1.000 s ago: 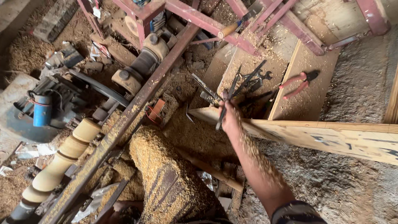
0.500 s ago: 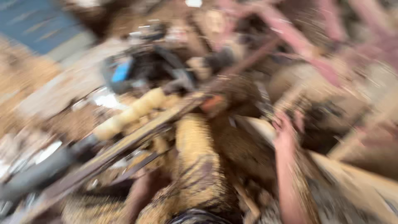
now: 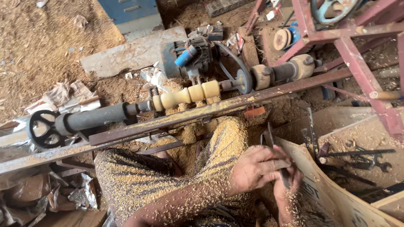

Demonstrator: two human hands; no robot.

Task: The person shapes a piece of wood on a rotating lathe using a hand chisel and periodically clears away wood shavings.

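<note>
My left hand [image 3: 252, 168] and my right hand [image 3: 289, 188] meet low at the right, both closed on a dark flat metal tool [image 3: 273, 145] whose tip points up toward the lathe. Sawdust covers both forearms and my lap [image 3: 176, 176]. A pale turned wooden spindle [image 3: 187, 94] is mounted on the lathe between a dark tailstock [image 3: 92, 117] with a handwheel [image 3: 42, 128] and a belt pulley [image 3: 242, 80]. The long rusty tool rest bar [image 3: 219, 107] runs in front of it, between my hands and the spindle.
An electric motor [image 3: 189, 56] sits behind the lathe. A red metal frame [image 3: 357, 50] stands at the right. A wooden tray [image 3: 362, 138] beside my right hand holds several metal tools [image 3: 357, 159]. Crumpled paper [image 3: 67, 96] and sawdust lie on the floor at the left.
My right hand was reaching into the tools in the tray; it has come back with a tool and my left hand has joined it. The view swung left toward the lathe.
</note>
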